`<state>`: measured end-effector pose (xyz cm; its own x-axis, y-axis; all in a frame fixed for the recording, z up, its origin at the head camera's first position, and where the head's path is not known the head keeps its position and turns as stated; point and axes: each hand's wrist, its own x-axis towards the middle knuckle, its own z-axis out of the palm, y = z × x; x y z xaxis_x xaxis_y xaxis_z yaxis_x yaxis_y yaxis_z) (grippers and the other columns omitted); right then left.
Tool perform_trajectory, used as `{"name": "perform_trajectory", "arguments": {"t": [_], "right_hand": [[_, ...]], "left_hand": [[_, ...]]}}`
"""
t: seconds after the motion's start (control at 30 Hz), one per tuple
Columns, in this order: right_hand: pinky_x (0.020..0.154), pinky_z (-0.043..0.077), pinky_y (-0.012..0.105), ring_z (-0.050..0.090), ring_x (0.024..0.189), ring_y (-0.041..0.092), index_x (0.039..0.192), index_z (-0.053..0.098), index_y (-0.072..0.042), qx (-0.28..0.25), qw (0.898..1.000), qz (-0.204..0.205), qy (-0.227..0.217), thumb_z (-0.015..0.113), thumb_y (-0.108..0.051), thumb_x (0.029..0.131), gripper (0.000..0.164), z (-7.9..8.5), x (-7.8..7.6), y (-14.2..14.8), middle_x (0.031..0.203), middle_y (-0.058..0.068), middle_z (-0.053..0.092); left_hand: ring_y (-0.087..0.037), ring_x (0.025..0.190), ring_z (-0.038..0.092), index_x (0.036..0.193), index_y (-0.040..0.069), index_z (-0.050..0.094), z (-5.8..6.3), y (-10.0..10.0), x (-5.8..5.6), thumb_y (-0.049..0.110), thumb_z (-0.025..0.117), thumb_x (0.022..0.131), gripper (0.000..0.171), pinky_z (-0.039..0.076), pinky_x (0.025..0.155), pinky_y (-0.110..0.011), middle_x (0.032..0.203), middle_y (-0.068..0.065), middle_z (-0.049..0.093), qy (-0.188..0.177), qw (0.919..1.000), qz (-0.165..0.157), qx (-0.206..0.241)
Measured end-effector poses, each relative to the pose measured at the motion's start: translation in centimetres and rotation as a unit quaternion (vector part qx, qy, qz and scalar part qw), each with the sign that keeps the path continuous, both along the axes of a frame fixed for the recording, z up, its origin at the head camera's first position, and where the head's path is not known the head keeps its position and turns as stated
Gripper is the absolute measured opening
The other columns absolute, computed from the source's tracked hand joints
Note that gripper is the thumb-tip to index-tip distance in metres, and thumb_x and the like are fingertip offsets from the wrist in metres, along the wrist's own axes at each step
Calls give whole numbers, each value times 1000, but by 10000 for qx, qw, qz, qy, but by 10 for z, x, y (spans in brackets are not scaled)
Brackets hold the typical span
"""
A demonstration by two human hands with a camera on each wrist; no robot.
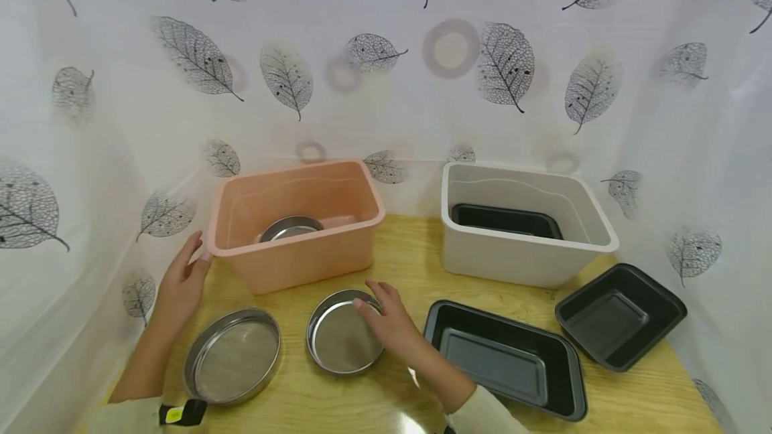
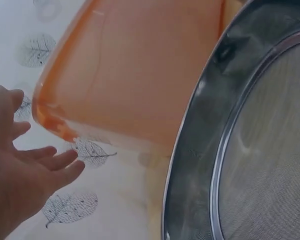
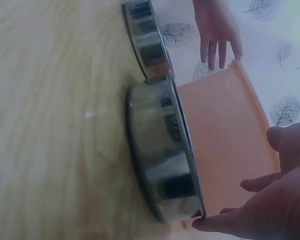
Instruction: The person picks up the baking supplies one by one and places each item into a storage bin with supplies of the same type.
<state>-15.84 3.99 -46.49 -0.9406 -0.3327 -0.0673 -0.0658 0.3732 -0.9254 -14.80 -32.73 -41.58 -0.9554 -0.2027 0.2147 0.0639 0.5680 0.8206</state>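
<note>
My left hand (image 1: 183, 283) is beside the near left corner of a pink plastic bin (image 1: 313, 256), fingers apart and holding nothing. In the left wrist view its fingers point toward the bin's rim. A larger round metal sieve (image 1: 235, 357) with a fine mesh bottom lies on the table close to that forearm. My right hand (image 1: 395, 320) reaches over the right rim of a smaller round metal sieve (image 1: 345, 340), its fingers extended. One fingertip is right at the rim of this sieve in the right wrist view. Another round metal sieve (image 1: 291, 226) sits inside the pink bin.
Right of the pink bin stands a white bin (image 1: 512, 263) holding a dark rectangular pan (image 1: 508, 220). A long black loaf pan (image 1: 500, 360) lies beside my right forearm, with a square black pan (image 1: 621, 317) farther right. A leaf-print curtain (image 1: 362, 106) hangs behind the table.
</note>
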Motion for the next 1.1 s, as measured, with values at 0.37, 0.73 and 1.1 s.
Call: {"name": "perform_trajectory", "arguments": {"t": [0.37,0.73,1.1], "right_hand": [[117,30,62,38,140,46,145,50,0,-431,9978,-497,73,60,-39,100,61,-23,5,-8,149,28,41],[116,33,61,43,139,45,141,56,-1,-577,9958,-711,27,62,-37,99,55,-45,4,-7,146,24,51],[116,34,61,45,138,45,137,59,-1,-552,9933,-961,318,63,-14,98,42,-52,8,-13,144,24,54]], "left_hand": [[-5,134,48,163,20,16,-10,-16,-21,35,38,110,59,50,93,-10,164,-25,23,136,9929,-975,666],[-19,143,43,163,25,19,-9,-24,-33,39,36,110,57,49,93,-10,168,-17,15,-92,9893,-1230,785],[-53,145,26,163,21,19,-1,-24,-36,41,34,110,58,47,92,-7,169,-18,10,-279,9890,-1235,770]]}}
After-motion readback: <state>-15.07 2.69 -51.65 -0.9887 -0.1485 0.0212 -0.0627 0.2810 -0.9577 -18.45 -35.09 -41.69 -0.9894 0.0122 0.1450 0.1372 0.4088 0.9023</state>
